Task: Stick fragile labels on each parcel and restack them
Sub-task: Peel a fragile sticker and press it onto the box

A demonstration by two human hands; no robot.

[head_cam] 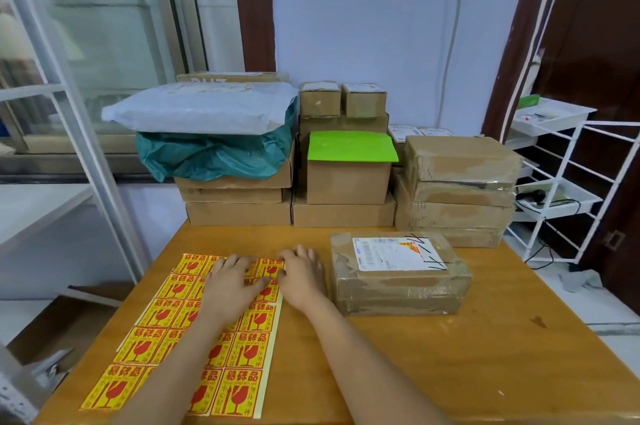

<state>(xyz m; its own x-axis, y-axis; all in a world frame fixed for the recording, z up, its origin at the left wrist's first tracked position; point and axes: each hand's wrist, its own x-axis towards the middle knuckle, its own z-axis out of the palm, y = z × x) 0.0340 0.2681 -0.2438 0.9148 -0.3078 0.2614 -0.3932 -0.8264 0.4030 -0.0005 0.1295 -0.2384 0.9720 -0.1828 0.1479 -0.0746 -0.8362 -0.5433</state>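
On your wooden table (485,355), stacked parcels (346,182) line the wall. A taped parcel (398,275) sits right of the fragile-label sheet (166,327). Your left hand (232,282) presses flat, fingers spread; your right hand (301,274) pinches the sheet's top corner.

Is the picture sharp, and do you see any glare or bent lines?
Head view: mostly sharp, evenly lit; the shelf and window frame bow from the wide lens; tape on the parcel shows mild glare; the label sheet prints stay readable.

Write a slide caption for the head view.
Both hands on a fragile-label sheet, beside a taped parcel.
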